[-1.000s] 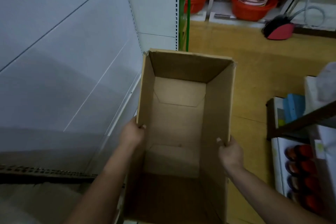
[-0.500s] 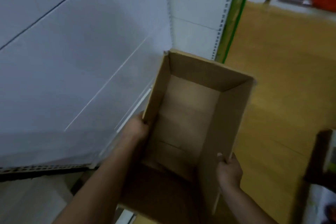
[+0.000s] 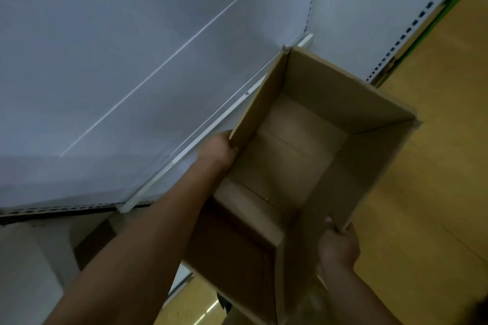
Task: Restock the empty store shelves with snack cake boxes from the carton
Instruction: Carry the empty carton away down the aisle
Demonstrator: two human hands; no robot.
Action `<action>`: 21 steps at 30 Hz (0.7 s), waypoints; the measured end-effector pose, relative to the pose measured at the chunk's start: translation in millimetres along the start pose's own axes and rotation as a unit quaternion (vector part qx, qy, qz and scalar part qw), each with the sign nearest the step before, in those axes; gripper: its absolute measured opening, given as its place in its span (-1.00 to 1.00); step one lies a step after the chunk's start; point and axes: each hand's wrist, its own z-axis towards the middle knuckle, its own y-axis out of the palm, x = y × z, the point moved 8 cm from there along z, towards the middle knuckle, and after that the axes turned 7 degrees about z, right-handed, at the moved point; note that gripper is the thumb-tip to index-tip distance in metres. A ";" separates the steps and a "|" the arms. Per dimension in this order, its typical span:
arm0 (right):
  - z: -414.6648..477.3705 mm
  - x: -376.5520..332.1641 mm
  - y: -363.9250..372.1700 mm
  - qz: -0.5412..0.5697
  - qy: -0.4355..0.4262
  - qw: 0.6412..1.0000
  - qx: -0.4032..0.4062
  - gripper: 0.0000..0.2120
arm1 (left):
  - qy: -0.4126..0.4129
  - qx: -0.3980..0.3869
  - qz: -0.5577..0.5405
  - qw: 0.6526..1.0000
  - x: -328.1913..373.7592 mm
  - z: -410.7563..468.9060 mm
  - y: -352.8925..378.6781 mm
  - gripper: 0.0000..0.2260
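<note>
The open-topped brown cardboard carton [image 3: 343, 97] hung tilted between both hands. Its left wall ran close along the front edge strip [image 3: 211, 124] of the white metal store shelf [image 3: 132, 47], and its far left corner came nearly up to that strip. The white perforated upright [image 3: 412, 26] stood just beyond the carton's far wall. To the right, the yellow wood-look floor [image 3: 435, 140] lay open alongside.

The left hand [image 3: 217, 150] had its grip curled over the near end of the left wall's rim. The right hand [image 3: 339, 248] had its grip closed on the near end of the right wall's rim, one fingertip showing on the inner face. Inside the carton, only bare bottom flaps showed.
</note>
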 end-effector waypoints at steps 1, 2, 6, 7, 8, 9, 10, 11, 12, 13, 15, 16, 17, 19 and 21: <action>5.5 5.1 8.5 -0.003 0.006 1.000 -0.003 -0.74 | 0.002 -0.001 -0.002 1.000 -4.0 9.4 5.6 -0.59; 10.0 11.0 17.1 -0.006 0.013 1.000 -0.006 -0.74 | 0.002 -0.001 -0.002 1.000 -9.2 18.2 10.7 -0.58; 32.7 35.5 54.2 -0.013 0.029 0.999 -0.003 -0.75 | 0.009 0.017 0.004 1.000 -30.9 52.4 27.9 -0.60; 37.8 41.0 64.1 -0.013 0.037 0.999 -0.007 -0.75 | 0.011 0.026 0.009 1.000 -37.2 60.8 31.7 -0.61; 41.9 47.1 74.8 -0.013 0.046 0.999 -0.011 -0.74 | 0.011 0.037 0.016 0.999 -43.8 68.2 34.6 -0.62; 46.0 52.7 86.4 -0.007 0.051 0.999 -0.017 -0.74 | 0.009 0.051 0.023 0.998 -51.4 75.0 36.6 -0.62; 49.6 56.8 97.8 -0.001 0.057 0.998 -0.020 -0.74 | 0.007 0.062 0.029 0.998 -59.7 81.3 39.0 -0.61; 52.5 60.6 108.8 -0.001 0.059 0.998 -0.018 -0.74 | 0.006 0.068 0.035 0.997 -67.7 87.4 41.9 -0.60; 55.0 63.6 118.9 -0.004 0.061 0.998 -0.016 -0.72 | 0.005 0.071 0.040 0.997 -75.8 92.5 44.9 -0.57; 57.1 66.5 128.1 -0.013 0.060 0.998 -0.013 -0.70 | 0.004 0.073 0.044 0.996 -85.0 96.9 48.8 -0.53; 58.9 70.4 145.2 -0.011 0.066 0.998 -0.005 -0.68 | 0.009 0.075 0.057 0.996 -100.6 102.1 59.2 -0.39; 60.2 75.0 153.8 -0.007 0.067 0.998 -0.005 -0.67 | 0.017 0.078 0.077 0.994 -106.6 102.3 64.7 -0.30; 59.8 78.7 161.9 -0.005 0.067 0.998 -0.006 -0.65 | 0.027 0.085 0.105 0.990 -111.9 102.5 71.1 -0.23; 58.4 90.5 177.8 -0.006 0.074 0.997 -0.003 -0.63 | 0.042 0.096 0.163 0.981 -121.3 99.6 86.3 -0.14; 58.1 99.4 193.5 -0.014 0.082 0.997 -0.001 -0.60 | 0.048 0.087 0.216 0.971 -131.4 96.2 104.7 -0.11</action>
